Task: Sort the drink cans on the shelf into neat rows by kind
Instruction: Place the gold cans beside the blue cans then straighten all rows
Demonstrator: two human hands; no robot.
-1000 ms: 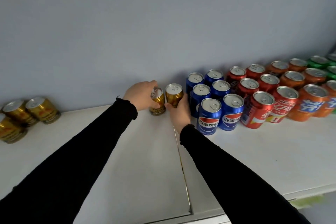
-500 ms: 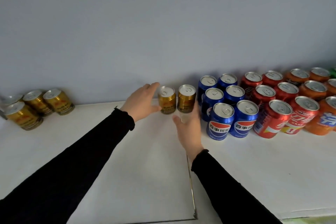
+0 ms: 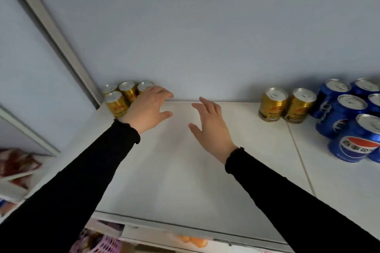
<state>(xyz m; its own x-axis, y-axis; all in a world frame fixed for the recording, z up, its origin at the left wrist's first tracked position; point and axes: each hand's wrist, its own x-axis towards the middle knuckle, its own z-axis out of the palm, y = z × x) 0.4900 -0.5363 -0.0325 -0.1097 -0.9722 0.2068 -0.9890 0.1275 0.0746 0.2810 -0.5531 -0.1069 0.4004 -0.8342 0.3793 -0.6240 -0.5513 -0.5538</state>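
Head view of the white shelf board [image 3: 185,170] set against a pale blue back wall [image 3: 205,26]. The left hand [image 3: 147,107] lay against a cluster of four short gold metal cans [image 3: 125,97] packed into the far left corner, its fingers spread and only loosely bent over the nearest can; whether they gripped it could not be told. The right hand [image 3: 209,127] hovered above the bare board, fingers apart and straight, holding nothing. Two more gold cans [image 3: 286,104] stood upright side by side near the wall — just beside the block of blue cola cans [image 3: 347,117] and well apart from the corner cluster. The step in hand appeared to be fetching the stray gold cans to join that pair. Done well, each hand would wrap one can low around its body, lift rather than drag it, and set it upright touching the pair — extending the row without nudging the blue cans.
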